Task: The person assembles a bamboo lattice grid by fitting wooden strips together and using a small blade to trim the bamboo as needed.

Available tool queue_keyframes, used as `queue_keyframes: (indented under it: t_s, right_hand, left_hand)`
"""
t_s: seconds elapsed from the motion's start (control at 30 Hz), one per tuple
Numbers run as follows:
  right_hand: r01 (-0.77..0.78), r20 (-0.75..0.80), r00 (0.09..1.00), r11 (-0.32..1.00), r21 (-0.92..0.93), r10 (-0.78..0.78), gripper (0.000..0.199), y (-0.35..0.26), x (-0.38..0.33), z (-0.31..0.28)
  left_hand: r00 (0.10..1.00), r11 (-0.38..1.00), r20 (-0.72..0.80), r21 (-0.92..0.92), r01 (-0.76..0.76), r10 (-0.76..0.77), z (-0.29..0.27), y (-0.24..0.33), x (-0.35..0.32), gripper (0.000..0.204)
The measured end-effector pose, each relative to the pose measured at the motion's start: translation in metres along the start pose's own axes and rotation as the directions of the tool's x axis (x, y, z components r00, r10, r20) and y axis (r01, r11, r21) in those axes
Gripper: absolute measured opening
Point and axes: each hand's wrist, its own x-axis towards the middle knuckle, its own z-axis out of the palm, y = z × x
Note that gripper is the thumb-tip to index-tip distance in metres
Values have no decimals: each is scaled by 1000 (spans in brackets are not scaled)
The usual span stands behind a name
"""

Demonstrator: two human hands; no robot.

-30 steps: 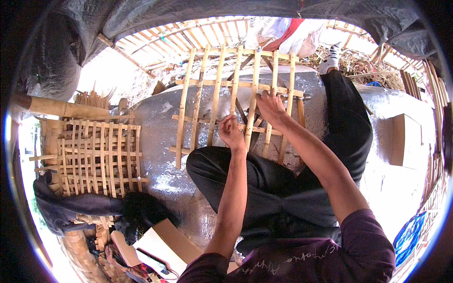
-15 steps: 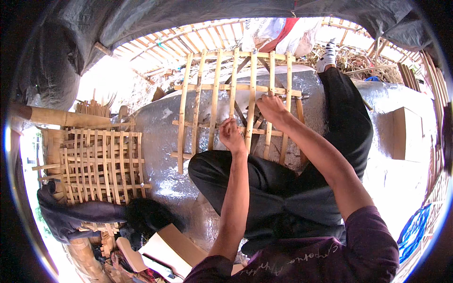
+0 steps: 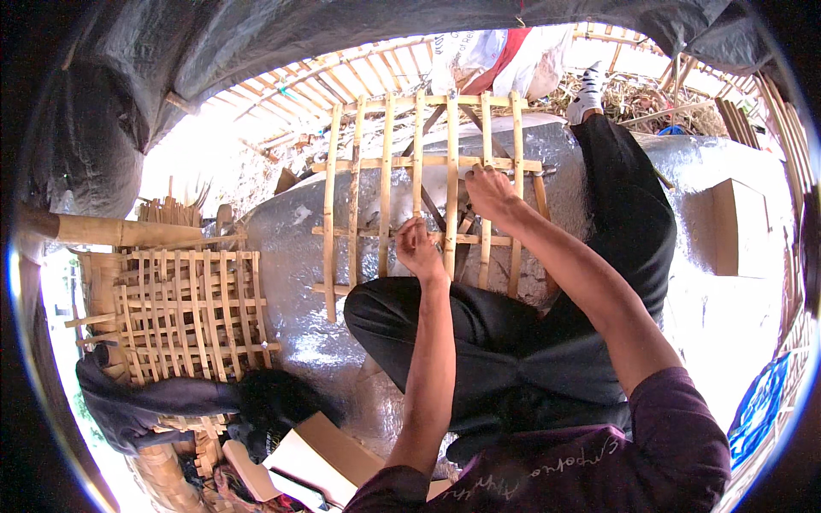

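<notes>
The left hand (image 3: 417, 250), nearly closed, pinched a slat (image 3: 417, 154) of the lattice (image 3: 452, 128), which lay beyond the bent knee (image 3: 372, 306); the right hand (image 3: 491, 195) curled against it, grip unclear.

Smooth pale bamboo lattice (image 3: 451, 197), glossy crinkled silver foil-like sheet (image 3: 295, 265), matt black cloth trousers (image 3: 629, 222), matt cardboard box (image 3: 742, 227)

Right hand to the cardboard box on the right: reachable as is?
Probably yes: the right hand must leave the bamboo lattice and clear the right leg, but nothing visible covers the cardboard box.
</notes>
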Motion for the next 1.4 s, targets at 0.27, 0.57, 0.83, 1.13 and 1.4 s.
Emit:
queue_keyframes:
  t_s: [0.27, 0.57, 0.83, 1.13, 1.4]
  right_hand:
    - [6, 87, 996, 1000, 10, -7, 22, -1, 1, -11]
    - [-53, 54, 997, 993, 110, 47, 25, -9, -4, -13]
    - [-79, 51, 996, 992, 102, 74, 31, -12, -3, -7]
    - [-171, 99, 983, 970, 172, 156, 33, -14, -1, -2]
    - [-178, -134, 965, 937, 301, 226, 33, -9, -9, 5]
  left_hand:
    - [1000, 1000, 14, -11, -26, 26, 0, -3, 1, 8]
    - [998, 999, 63, -37, -21, 24, -4, -4, 4, 9]
    - [998, 1000, 52, -9, -19, 20, -4, -4, 3, 9]
    - [999, 1000, 47, -11, -12, 12, -4, -8, 3, 9]
    - [998, 1000, 64, -24, 20, -19, -4, -7, 4, 9]
